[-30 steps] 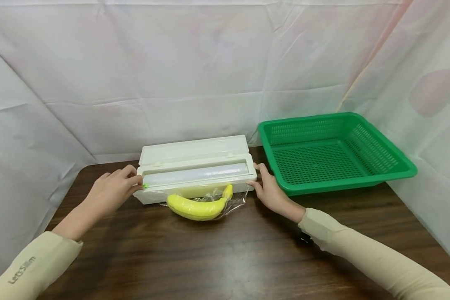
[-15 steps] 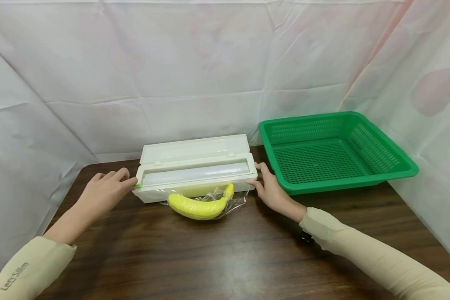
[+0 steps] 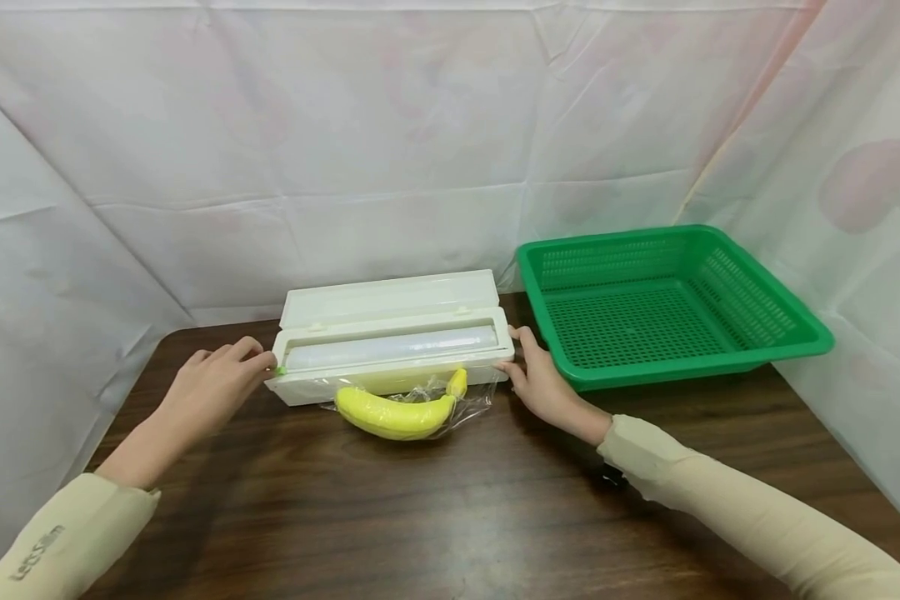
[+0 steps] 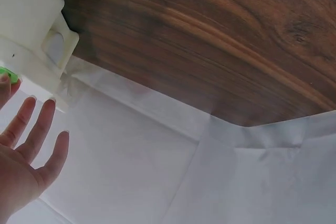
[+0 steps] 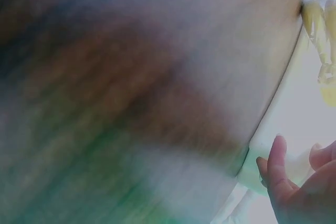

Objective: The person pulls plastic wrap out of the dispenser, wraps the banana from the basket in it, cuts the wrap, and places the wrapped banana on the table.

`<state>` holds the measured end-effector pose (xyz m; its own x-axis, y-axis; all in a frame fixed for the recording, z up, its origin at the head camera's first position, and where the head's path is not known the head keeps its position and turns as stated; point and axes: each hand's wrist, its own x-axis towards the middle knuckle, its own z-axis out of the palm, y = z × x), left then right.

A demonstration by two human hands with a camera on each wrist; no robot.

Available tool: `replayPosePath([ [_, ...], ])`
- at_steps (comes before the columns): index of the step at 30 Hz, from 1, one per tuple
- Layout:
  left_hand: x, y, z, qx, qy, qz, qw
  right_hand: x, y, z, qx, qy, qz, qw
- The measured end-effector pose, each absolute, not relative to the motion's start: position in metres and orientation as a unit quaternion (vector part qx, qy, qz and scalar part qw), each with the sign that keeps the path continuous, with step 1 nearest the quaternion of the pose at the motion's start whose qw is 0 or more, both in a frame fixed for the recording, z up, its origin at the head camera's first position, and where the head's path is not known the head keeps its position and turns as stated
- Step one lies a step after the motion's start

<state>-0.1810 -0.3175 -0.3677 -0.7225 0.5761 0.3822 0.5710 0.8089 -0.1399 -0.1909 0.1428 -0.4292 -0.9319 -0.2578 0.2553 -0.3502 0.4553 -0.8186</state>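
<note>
A white cling film dispenser box [image 3: 322, 388] stands on the table with its lid [image 3: 390, 302] tipped back and a roll of cling film [image 3: 393, 347] inside. At the box's left end, my left hand [image 3: 217, 379] pinches a small green slide cutter [image 4: 8, 74] between thumb and forefinger, the other fingers spread. My right hand [image 3: 543, 383] grips the right end of the box, thumb at the front and fingers behind. Against the front of the box lies a yellow banana [image 3: 393, 418], with clear film [image 3: 480, 404] from the box over and around it.
A green plastic basket [image 3: 682, 364] stands to the right, close beside my right hand. White curtain [image 3: 390, 150] hangs behind the brown wooden table [image 3: 390, 517] and along both sides.
My left hand has slid the green cutter left to the end of the box, then shifted back very slightly right. The right hand, box and banana stay put.
</note>
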Motion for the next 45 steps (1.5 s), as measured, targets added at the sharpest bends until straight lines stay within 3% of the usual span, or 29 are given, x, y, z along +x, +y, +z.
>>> replayPosePath([
  [12, -0.173, -0.313, -0.373, -0.283, -0.930, -0.035, 0.234, -0.190, 0.142, -0.431, 0.167, -0.829, 0.532, 0.023],
  [20, -0.169, -0.292, -0.385, -0.344, -0.897, -0.082, 0.265, -0.181, 0.138, -0.426, 0.115, -0.849, 0.516, 0.021],
  [25, -0.170, -0.288, -0.393, -0.340, -0.898, -0.063, 0.271, -0.176, 0.132, -0.426, 0.097, -0.865, 0.488, 0.060],
  [31, -0.176, -0.281, -0.398, -0.362, -0.871, -0.060, 0.327, -0.168, 0.123, -0.426, 0.090, -0.883, 0.439, 0.140],
  [36, -0.177, -0.271, -0.395, -0.372, -0.853, -0.081, 0.356, -0.164, 0.121, -0.427, 0.113, -0.881, 0.432, 0.158],
  [40, -0.172, -0.258, -0.391, -0.353, -0.865, -0.129, 0.333, -0.161, 0.119, -0.427, 0.152, -0.872, 0.440, 0.153],
  [45, -0.157, -0.235, -0.384, -0.294, -0.892, -0.236, 0.250, -0.154, 0.114, -0.425, 0.198, -0.855, 0.466, 0.115],
])
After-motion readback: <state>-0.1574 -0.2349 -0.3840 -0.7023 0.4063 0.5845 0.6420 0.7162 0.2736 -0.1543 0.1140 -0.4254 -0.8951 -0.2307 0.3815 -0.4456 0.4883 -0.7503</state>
